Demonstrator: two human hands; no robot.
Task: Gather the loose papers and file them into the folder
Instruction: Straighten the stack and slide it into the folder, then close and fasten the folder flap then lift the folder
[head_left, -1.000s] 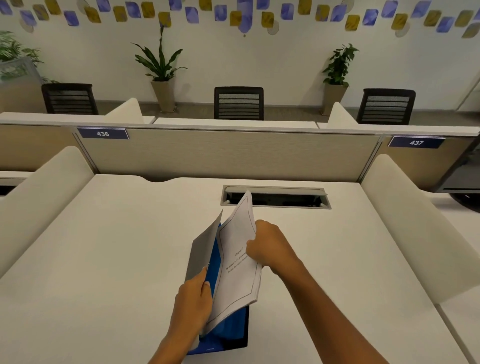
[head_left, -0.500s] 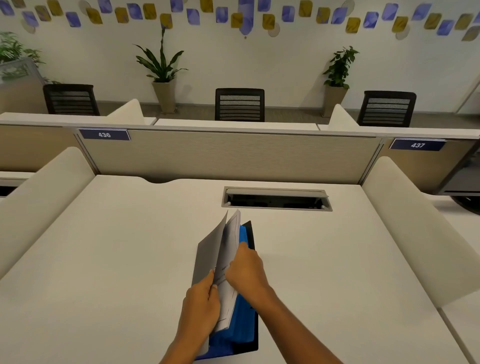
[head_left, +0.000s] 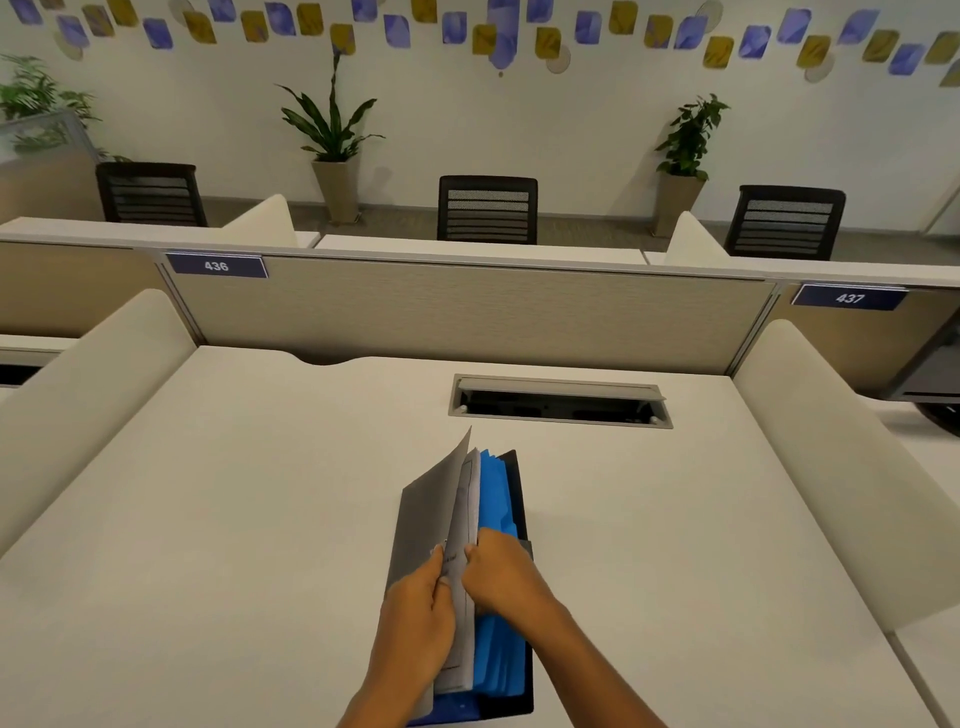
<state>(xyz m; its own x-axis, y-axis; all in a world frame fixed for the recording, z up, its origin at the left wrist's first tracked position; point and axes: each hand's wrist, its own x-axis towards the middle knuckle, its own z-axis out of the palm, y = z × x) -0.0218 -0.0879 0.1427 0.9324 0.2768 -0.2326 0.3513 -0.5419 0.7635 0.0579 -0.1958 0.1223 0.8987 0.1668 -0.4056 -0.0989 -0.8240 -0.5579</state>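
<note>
Low in the frame's center, our left hand (head_left: 415, 618) and right hand (head_left: 501, 571) pinch the papers (head_left: 464, 587) between them, inside the expanding folder (head_left: 501, 519) on the desk (head_left: 208, 519). The sheets look light and floppy; we'd grip near the edges. A second ago they fanned wider and stood higher.

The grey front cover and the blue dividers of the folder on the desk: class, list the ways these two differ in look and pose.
The grey front cover is one plain sheet, while the blue dividers are several stacked leaves with stepped tabs. The cover is lifted and tilted left by the left hand; the dividers lie lower, toward the black back of the folder. The white papers, pinched by the right hand, sit between them. Both belong to the same folder.
</note>
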